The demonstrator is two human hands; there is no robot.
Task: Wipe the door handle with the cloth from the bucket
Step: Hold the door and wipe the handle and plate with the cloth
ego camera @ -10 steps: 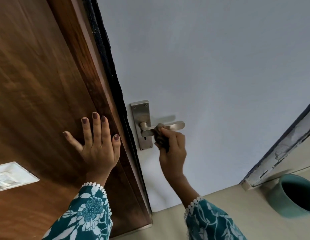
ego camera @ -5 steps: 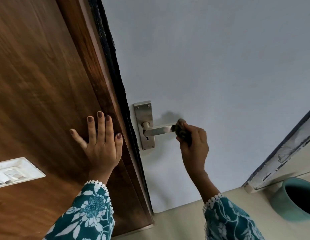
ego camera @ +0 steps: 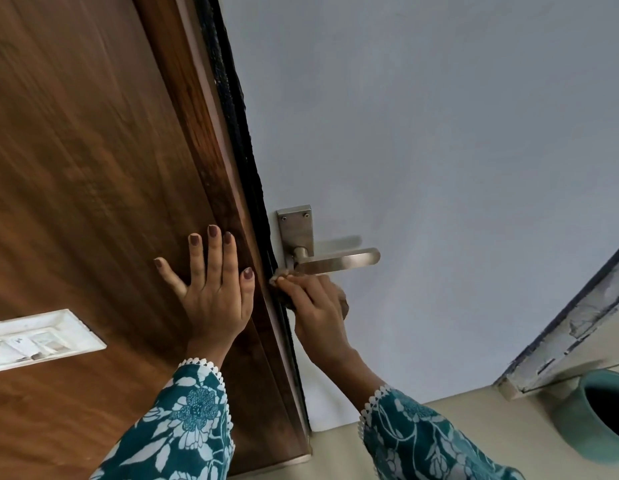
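A silver lever door handle (ego camera: 339, 260) on a metal backplate (ego camera: 296, 230) is fixed to the pale grey door (ego camera: 422, 150). My right hand (ego camera: 318, 306) is closed around a dark cloth (ego camera: 342, 303), mostly hidden in my fist, and presses it against the lower part of the backplate, just under the lever's inner end. My left hand (ego camera: 211, 292) lies flat with fingers spread on the brown wooden door frame (ego camera: 93, 168), holding nothing.
A teal bucket (ego camera: 578, 420) stands on the beige floor at the lower right, beside a chipped white frame edge (ego camera: 571, 327). A white switch plate (ego camera: 34, 337) is set in the wooden panel at the left.
My right hand with the cloth slid from the lever's outer end back to its inner end and down below it, at the backplate. My left hand stays flat on the wood.
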